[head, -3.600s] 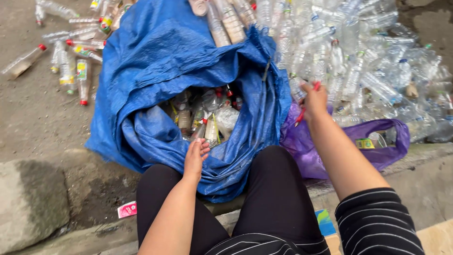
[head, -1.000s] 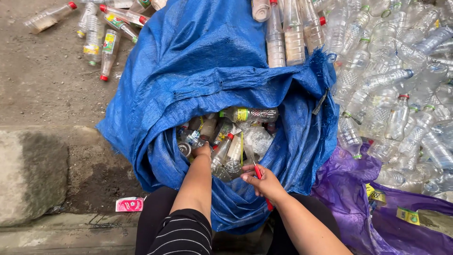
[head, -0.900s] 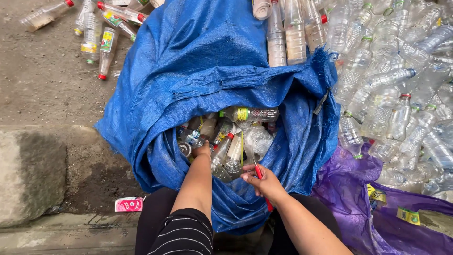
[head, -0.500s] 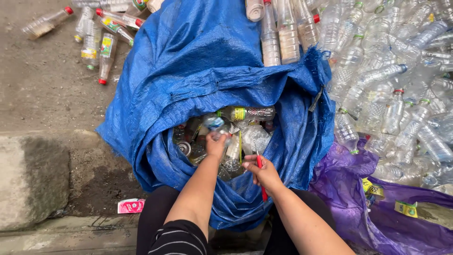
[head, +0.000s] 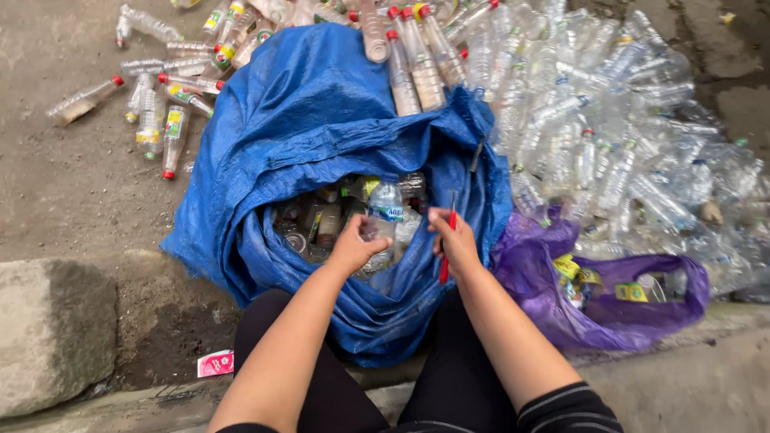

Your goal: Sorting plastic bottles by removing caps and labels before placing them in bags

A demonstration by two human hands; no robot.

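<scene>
Fingers of the left hand (head: 353, 250) clamp a clear bottle (head: 383, 224) over the blue sack (head: 305, 128) mouth; at 3 o'clock, the right hand (head: 455, 240) grips a red-handled cutter (head: 446, 255).

Single head-worn camera, looking steeply down from above the seated person's lap. Close range: forearms enter from the bottom edge, blue sack (head: 321, 160) fills centre frame, ground (head: 72, 184) left, bottle pile (head: 609, 120) upper right.
</scene>
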